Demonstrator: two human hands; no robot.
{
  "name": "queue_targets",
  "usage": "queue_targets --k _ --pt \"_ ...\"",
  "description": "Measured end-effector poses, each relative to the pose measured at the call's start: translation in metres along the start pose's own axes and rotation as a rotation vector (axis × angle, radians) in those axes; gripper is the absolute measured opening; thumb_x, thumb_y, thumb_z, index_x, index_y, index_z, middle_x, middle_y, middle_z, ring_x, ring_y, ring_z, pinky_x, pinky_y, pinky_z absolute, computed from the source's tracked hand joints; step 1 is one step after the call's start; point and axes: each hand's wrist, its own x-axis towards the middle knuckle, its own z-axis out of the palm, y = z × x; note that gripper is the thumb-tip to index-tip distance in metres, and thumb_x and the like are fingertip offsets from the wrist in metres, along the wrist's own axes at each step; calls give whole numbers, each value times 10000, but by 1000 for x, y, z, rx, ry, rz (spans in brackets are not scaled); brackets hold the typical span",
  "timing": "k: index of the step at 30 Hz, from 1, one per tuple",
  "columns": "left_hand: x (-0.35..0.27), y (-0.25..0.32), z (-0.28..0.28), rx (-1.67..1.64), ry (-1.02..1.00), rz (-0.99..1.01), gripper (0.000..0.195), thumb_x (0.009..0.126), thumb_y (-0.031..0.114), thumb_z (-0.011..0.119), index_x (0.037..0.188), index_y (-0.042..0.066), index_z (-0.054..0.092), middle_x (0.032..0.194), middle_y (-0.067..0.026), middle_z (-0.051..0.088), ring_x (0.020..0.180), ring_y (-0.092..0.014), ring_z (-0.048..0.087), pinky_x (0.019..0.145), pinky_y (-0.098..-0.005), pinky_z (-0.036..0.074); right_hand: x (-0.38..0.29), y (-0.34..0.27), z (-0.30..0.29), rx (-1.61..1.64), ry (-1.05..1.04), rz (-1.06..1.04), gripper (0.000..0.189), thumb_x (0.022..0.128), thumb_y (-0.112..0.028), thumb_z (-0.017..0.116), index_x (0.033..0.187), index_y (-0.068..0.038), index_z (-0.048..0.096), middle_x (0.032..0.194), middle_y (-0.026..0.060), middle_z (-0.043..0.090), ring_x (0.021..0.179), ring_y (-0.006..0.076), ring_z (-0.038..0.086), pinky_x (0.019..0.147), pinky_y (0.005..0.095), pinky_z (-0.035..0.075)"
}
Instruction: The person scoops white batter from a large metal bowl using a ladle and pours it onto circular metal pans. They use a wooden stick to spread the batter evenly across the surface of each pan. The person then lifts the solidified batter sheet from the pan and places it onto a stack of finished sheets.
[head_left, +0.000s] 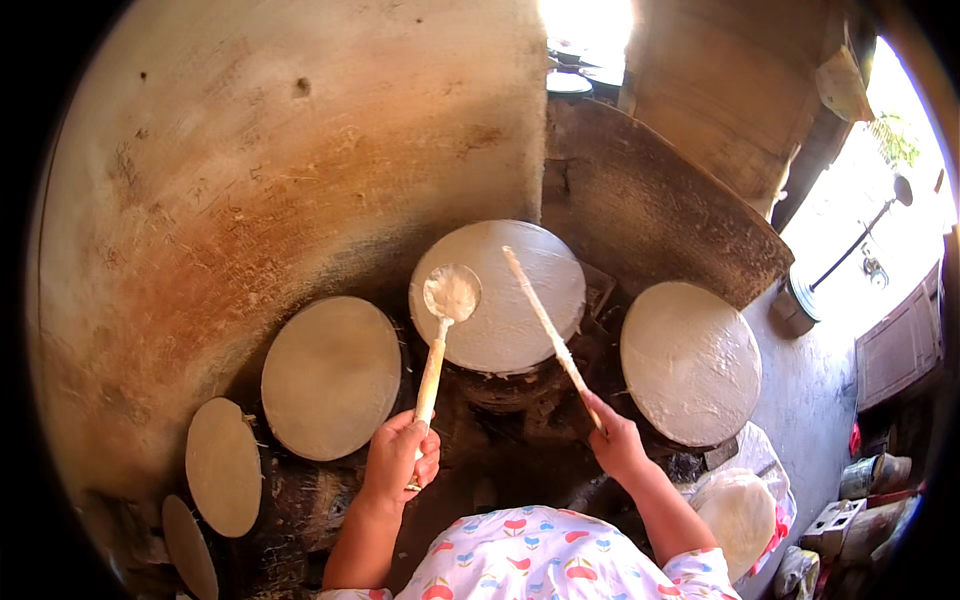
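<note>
My left hand (403, 456) grips the handle of a ladle (452, 293), whose batter-coated bowl is over the left part of the middle round griddle (525, 300). My right hand (615, 435) holds a thin wooden stick (541, 315) coated in pale batter, its tip over the same griddle. A thin white layer of batter covers that griddle. Pale layers also cover the right griddle (691, 364) and the left griddle (331, 378). Two smaller-looking round surfaces, one upper (223, 466) and one lower (189, 547), curve away at the far left.
A stack of thin flatbreads (735, 517) lies on plastic at the lower right. A stained wall (300, 187) rises behind the griddles. A bucket (796, 304) with a long-handled tool stands at right, above containers and a hollow block (832, 523).
</note>
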Motion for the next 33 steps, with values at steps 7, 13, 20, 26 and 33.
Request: queue_targets --k 7,13,20,26,33 --pt "31 31 -54 181 -8 77 190 955 115 447 774 61 435 613 -9 467 380 -64 409 316 -232 349 9 -68 42 -319 -195 -34 704 782 33 529 1420 -253 443 826 166 610 708 300 621 630 387 503" --pt "44 33 -70 -88 -21 -77 173 937 110 471 1013 -34 530 658 -38 483 412 -70 416 323 -224 353 29 -84 46 996 -520 688 729 845 78 441 1475 -282 374 688 -16 463 515 70 372 436 201 328" --pt "38 36 -67 -333 -29 -202 191 924 98 489 1064 -31 504 660 -28 480 419 -69 401 331 -228 353 55 -66 15 1064 -482 486 728 844 91 433 1473 -270 374 676 -8 492 462 51 363 398 191 292" --pt "27 32 -45 -329 7 -137 210 929 103 495 1079 -41 515 666 -30 470 421 -66 398 332 -219 352 139 10 28 49 -189 125 674 845 32 495 1449 -258 417 744 43 570 601 156 574 528 295 464" --pt "23 24 -36 -337 48 -112 214 924 93 490 1092 -39 510 661 -39 483 420 -77 408 331 -227 356 145 12 21 -839 -260 118 684 868 -56 528 1463 -336 340 912 193 615 854 358 643 759 442 513"
